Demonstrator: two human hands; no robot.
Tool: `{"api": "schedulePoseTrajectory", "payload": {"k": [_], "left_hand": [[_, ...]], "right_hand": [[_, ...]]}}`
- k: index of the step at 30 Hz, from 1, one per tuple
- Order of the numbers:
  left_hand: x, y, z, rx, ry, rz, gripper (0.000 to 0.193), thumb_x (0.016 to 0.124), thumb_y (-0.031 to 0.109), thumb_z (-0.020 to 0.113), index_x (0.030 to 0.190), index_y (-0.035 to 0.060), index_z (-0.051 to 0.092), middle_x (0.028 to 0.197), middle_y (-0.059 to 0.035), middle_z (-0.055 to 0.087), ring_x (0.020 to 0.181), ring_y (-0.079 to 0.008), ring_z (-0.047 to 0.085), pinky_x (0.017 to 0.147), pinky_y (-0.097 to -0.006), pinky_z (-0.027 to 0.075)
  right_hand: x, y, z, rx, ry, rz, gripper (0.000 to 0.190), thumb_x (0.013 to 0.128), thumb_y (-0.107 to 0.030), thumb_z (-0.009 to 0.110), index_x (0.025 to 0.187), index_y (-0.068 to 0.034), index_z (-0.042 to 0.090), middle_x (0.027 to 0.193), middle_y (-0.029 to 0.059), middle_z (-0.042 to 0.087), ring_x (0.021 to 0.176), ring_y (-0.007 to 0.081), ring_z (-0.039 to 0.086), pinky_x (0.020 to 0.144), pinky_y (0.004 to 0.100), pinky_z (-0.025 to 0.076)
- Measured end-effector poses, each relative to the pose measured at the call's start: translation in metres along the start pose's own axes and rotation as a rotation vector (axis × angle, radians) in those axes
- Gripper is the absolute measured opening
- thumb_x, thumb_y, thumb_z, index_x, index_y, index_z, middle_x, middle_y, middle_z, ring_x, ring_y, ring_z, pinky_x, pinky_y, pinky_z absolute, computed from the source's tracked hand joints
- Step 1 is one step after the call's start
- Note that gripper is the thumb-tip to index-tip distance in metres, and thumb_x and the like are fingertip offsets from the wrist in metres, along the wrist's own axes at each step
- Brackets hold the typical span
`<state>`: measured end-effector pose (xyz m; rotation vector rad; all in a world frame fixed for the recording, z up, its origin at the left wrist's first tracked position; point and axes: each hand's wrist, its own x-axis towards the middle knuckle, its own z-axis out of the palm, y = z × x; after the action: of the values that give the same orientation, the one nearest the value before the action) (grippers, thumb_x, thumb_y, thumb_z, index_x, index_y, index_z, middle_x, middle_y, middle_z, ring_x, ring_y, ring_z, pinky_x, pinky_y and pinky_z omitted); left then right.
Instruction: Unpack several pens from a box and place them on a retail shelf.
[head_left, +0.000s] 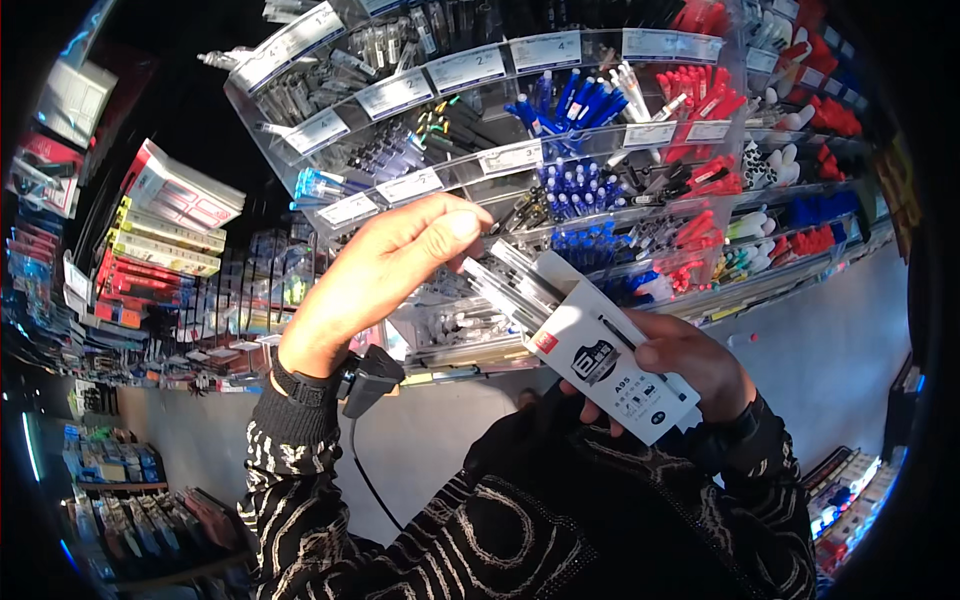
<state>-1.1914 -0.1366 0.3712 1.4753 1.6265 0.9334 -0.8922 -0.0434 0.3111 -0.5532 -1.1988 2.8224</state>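
My right hand (694, 364) grips a white cardboard pen box (600, 360), which is tilted with its mouth toward the upper left. Several clear and black pens (517, 292) poke out of that mouth. Just above their ends is my left hand (409, 251), thumb laid against the curled fingers. Its fingertips are partly hidden, so whether it pinches a pen does not show. Beyond the hands rises a tiered clear pen display (517, 157), where blue pens (581, 187) stand in a compartment near the left hand.
Red pens (701, 90) fill compartments at the display's right, with white pens (634, 90) beside them. Price labels (469, 70) line the tiers. Packaged goods (169, 202) hang on the left. A black device (373, 379) with a cable (367, 469) is at my left wrist.
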Motion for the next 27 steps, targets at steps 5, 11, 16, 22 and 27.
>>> {"api": "schedulePoseTrajectory", "payload": {"k": [5, 11, 16, 22, 27], "left_hand": [[-0.011, -0.009, 0.008, -0.104, -0.091, -0.07, 0.044, 0.103, 0.044, 0.055, 0.124, 0.0064, 0.066, 0.096, 0.0014, 0.064, 0.084, -0.0079, 0.054, 0.074, -0.0226, 0.044], [-0.008, -0.01, 0.016, -0.14, -0.086, -0.084, 0.033, 0.1, 0.037, 0.062, 0.11, 0.0067, 0.067, 0.087, 0.0073, 0.057, 0.077, -0.0034, 0.046, 0.07, -0.0207, 0.041], [-0.009, -0.011, 0.016, -0.199, -0.029, -0.07, 0.025, 0.1, 0.032, 0.064, 0.101, 0.0064, 0.066, 0.084, 0.0068, 0.056, 0.073, -0.0032, 0.048, 0.066, -0.0197, 0.041], [-0.003, -0.004, 0.017, -0.204, -0.063, -0.083, 0.026, 0.099, 0.031, 0.065, 0.104, 0.0058, 0.066, 0.084, 0.0066, 0.057, 0.072, -0.0028, 0.048, 0.065, -0.0197, 0.041], [0.002, -0.004, 0.014, -0.156, -0.101, -0.099, 0.026, 0.097, 0.032, 0.067, 0.102, 0.0056, 0.066, 0.085, 0.0065, 0.058, 0.071, -0.0024, 0.047, 0.064, -0.0202, 0.04]], "right_hand": [[0.003, 0.003, 0.001, -0.022, -0.015, 0.006, 0.077, 0.091, -0.036, 0.065, 0.147, 0.006, 0.033, 0.121, 0.0288, 0.06, 0.096, 0.0357, 0.071, 0.071, 0.0379, 0.064], [0.0, 0.005, 0.003, -0.02, -0.01, 0.014, 0.076, 0.091, -0.036, 0.064, 0.147, 0.005, 0.033, 0.122, 0.0281, 0.06, 0.097, 0.0352, 0.071, 0.072, 0.0378, 0.064], [-0.005, 0.007, 0.005, -0.021, -0.017, 0.012, 0.076, 0.092, -0.036, 0.064, 0.148, 0.005, 0.033, 0.122, 0.0273, 0.06, 0.097, 0.0345, 0.07, 0.072, 0.0375, 0.063], [-0.006, 0.007, 0.004, -0.003, -0.019, -0.02, 0.075, 0.093, -0.036, 0.062, 0.147, 0.006, 0.033, 0.122, 0.0271, 0.06, 0.098, 0.0338, 0.07, 0.072, 0.0368, 0.063], [-0.001, 0.001, 0.002, -0.01, -0.029, -0.029, 0.075, 0.093, -0.036, 0.062, 0.147, 0.006, 0.033, 0.122, 0.0274, 0.06, 0.098, 0.0338, 0.07, 0.072, 0.0368, 0.063]]}}
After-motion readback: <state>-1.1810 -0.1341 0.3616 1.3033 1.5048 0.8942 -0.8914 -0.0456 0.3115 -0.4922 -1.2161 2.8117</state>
